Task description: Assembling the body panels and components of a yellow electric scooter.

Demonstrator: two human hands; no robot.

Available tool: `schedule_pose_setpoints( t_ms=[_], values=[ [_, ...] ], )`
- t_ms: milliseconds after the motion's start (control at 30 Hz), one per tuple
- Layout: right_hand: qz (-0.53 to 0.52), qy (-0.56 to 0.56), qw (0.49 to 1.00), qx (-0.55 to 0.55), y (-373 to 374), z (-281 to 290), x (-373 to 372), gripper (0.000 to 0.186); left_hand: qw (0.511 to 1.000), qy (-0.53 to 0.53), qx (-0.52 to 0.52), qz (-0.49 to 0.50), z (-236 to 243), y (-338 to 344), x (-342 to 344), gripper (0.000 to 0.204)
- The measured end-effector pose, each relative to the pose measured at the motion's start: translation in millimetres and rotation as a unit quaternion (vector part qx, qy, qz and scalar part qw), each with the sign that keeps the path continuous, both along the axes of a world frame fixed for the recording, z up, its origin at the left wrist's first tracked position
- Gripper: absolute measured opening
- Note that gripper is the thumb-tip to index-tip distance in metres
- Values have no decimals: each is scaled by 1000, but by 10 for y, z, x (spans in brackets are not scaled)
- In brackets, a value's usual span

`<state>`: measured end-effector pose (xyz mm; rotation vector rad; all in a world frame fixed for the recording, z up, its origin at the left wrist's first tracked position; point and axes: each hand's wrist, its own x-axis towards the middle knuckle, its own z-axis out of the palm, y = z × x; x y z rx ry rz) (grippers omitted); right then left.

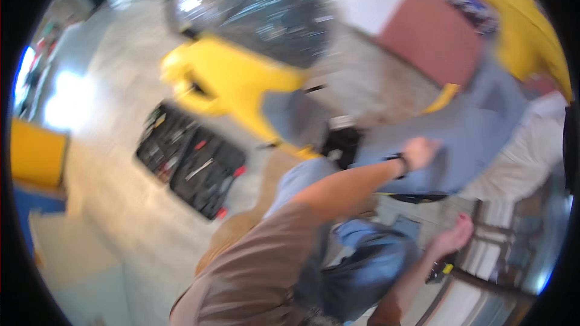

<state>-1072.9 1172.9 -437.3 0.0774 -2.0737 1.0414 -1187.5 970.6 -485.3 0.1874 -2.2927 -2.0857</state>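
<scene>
Glossy plastic wrap (260,15); matt grey panel (477,127).

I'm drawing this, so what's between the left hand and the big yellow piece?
In the head view, going from the left hand to the yellow piece: some grey panel, then a black thing with a whitish top.

Head-worn left fisheye camera faces down from above the person's bare left hand (421,152) and bare right hand (454,235), both at close range. It reaches out to an open black plastic tool case (211,192), left of centre.
</scene>
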Motion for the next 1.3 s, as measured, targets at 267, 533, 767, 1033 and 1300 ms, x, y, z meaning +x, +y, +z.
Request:
schedule_pose_setpoints(
  t_ms=[267, 533, 767, 1033, 1300],
  values=[
    [129, -221, 932, 258, 198, -529, 400, 34, 961, 136, -206, -128, 34, -269, 333, 41],
    [213, -281, 889, 291, -237, -550, 231, 44, 875, 216, -364, -236, 179, -480, 1447, 42],
    [228, -290, 894, 255, -677, -436, 381, 39, 987, 38, -154, 34, 294, -1591, 3797, 26],
    [289, -261, 856, 339, -1061, -283, 395, 34, 708, -600, -368, 59, -977, -2048, 6367, 81],
    [304, -250, 847, 356, -1174, -389, 368, 31, 729, -662, -174, 24, -1520, -1781, 6798, 98]
  ],
)
